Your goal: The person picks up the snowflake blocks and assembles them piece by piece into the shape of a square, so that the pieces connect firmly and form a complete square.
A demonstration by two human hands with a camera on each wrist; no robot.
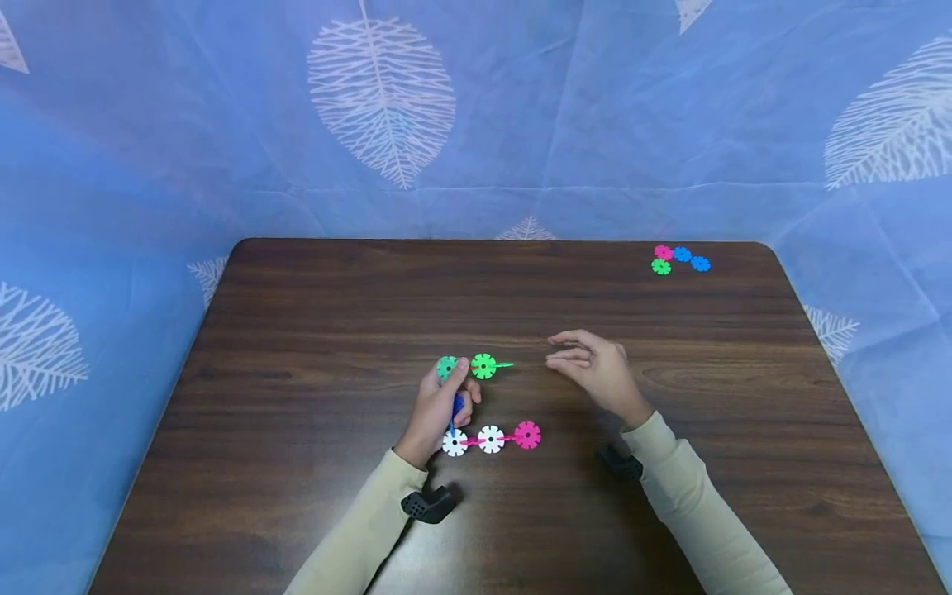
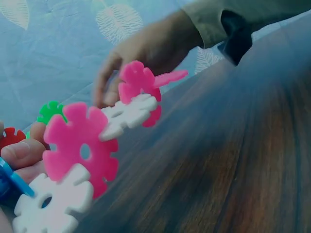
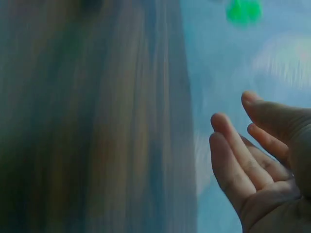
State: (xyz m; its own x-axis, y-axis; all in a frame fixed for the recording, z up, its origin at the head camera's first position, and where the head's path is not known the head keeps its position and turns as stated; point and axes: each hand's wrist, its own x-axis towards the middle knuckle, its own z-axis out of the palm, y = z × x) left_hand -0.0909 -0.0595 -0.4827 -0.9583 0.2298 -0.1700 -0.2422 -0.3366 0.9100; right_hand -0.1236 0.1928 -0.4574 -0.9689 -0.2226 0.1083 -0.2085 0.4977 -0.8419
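Note:
My left hand [image 1: 435, 411] grips a joined chain of notched plastic snowflake discs, its thumb pressed on the upper row. From that row a green disc [image 1: 483, 366] sticks out to the right, with another green one [image 1: 446, 368] at the thumb. A blue disc [image 1: 458, 404] by the fingers links down to a lower row of white [image 1: 491, 439] and pink discs [image 1: 528, 435]. In the left wrist view, a red disc [image 2: 11, 137] shows beside the fingertips. My right hand [image 1: 601, 373] hovers to the right of the chain, fingers extended and thumb apart, holding nothing.
At the back right corner of the brown wooden table [image 1: 312, 330] lie loose discs: a pink one [image 1: 664, 252], a green one [image 1: 661, 267] and two blue ones [image 1: 701, 264]. A blue leaf-patterned cloth [image 1: 506, 107] hangs behind the table and at its sides.

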